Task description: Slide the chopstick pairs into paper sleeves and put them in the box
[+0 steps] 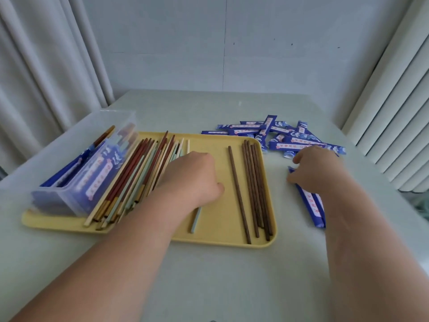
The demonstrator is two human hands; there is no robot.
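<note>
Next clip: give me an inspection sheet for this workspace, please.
Surface: pale green table bearing a yellow tray.
Job's things: clear box on the tray, holding sleeved pairs; mixed loose chopsticks beside it; brown chopsticks at the tray's right; sleeve pile on the table.
Clutter: nothing seen.
Hands: left hand curled over a pale blue chopstick, grip hidden; right hand pinches a single sleeve.
Cables: nothing seen.
Surroundings: curtain, wall, blinds.

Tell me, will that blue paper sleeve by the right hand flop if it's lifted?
Probably a bit: the sleeve looks like thin, flat paper, so it may bend. It likely weighs almost nothing. Lying flat on the table, it shouldn't roll.
</note>
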